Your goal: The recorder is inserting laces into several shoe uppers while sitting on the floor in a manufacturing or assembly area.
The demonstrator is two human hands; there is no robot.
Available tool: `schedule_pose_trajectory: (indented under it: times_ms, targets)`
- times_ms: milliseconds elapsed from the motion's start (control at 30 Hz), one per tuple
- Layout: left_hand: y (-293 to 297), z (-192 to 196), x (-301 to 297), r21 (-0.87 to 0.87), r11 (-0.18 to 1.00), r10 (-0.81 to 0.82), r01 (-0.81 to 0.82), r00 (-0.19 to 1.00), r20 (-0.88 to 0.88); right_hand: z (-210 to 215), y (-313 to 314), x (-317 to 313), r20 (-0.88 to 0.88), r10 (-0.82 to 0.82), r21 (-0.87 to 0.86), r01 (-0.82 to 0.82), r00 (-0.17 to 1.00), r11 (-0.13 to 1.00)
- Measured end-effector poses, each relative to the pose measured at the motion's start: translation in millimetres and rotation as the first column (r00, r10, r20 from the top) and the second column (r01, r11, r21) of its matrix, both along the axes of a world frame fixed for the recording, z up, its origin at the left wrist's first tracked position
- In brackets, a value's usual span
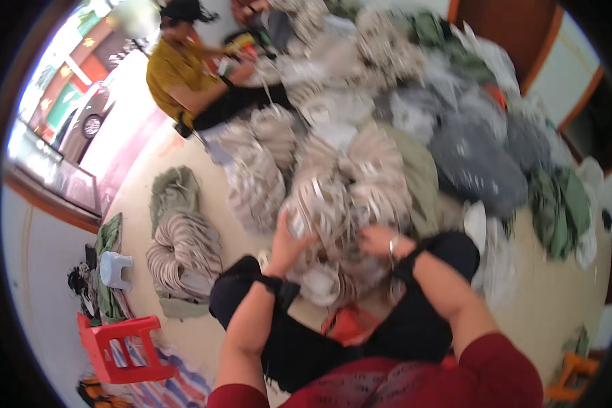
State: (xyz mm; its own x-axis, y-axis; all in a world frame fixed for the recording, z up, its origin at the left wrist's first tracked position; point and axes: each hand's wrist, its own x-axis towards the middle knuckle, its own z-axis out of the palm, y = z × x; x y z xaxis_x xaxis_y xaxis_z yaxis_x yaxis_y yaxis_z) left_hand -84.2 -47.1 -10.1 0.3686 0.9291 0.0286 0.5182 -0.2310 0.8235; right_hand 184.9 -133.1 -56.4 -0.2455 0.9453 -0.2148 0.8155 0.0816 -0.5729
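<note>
A heap of beige and white pieces, stacked tightly in long curved bundles (319,197), lies between my knees and stretches away from me. They look like soft fabric loops with pale edges; blur hides their exact kind. My left hand (290,246) rests against the left side of the near bundle, thumb spread away from the fingers. On the right side of the heap, my right hand (383,243) touches the pieces, its fingertips partly sunk among them and blurred. A bracelet circles my right wrist, and both forearms wear dark bands.
To my left lies another coiled beige bundle (183,255) on green cloth, near a red plastic stool (126,350) and a small white stool (115,270). Grey plastic bags (479,163) pile up at the right. Beyond, a person in a yellow shirt (177,75) sits handling something.
</note>
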Motion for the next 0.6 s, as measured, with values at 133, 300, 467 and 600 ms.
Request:
schedule_pose_trajectory:
  times_ms: [133, 300, 467, 600]
  targets:
    - [8, 15, 12, -0.336, 0.94, 0.152, -0.065, 0.959, 0.239, 45, 6, -3, -0.148, -0.168, -0.081, 0.158, 0.975, 0.984]
    - [13, -1, 13, -0.531, 0.847, 0.281, -0.013, 0.86, 0.426, 41, -8, -17, -0.096, -0.163, -0.066, 0.157, 0.982, 0.985]
    - [7, 2, 10, -0.199, 0.975, 0.109, -0.096, 0.992, 0.057, 41, -1, -28, 0.027, 0.174, -0.131, -0.169, 0.984, 0.977]
    - [11, -11, -1, -0.029, 0.999, 0.028, -0.034, 0.984, -0.175, 112, 2, -5, -0.201, -0.089, 0.091, 0.109, 0.976, 0.99]
